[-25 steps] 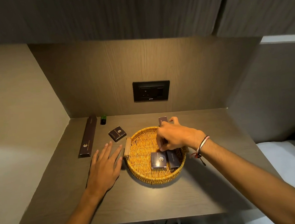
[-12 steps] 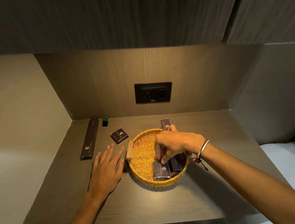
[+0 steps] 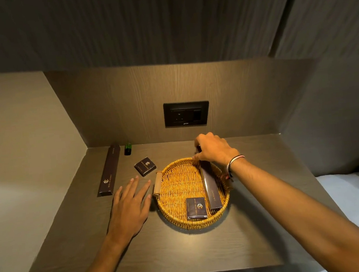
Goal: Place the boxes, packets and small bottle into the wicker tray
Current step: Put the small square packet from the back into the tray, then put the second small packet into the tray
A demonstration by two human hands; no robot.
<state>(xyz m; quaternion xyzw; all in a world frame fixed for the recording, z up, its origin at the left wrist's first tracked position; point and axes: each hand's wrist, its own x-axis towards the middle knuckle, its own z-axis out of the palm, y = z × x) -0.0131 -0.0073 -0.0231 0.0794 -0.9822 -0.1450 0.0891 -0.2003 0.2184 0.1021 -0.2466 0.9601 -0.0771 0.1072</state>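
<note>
- Our right hand [image 3: 215, 150] sits over the far rim of the wicker tray [image 3: 175, 220], fingers curled down around the far end of a dark item just beyond that rim; whether it pinches that item or only touches it, we cannot tell.
- A long dark box [image 3: 210, 187] lies in the tray's right half, its long axis running from the far rim toward the near rim; its far end disappears under our right hand.
- A small flat packet [image 3: 196, 207] rests against the tray's near rim, just left of that box.
- Our left hand [image 3: 130, 207] lies flat and empty on the shelf [image 3: 206, 252], fingers spread, just left of the tray's left handle.
- Outside the tray: a square packet [image 3: 145, 166], a long box [image 3: 109, 170] running along the shelf's left edge, and a small green bottle [image 3: 128, 149] at the far-left corner.
- All three lie to the tray's left, so we judge our left hand the nearer; the square packet is closest, just beyond its fingertips.
</note>
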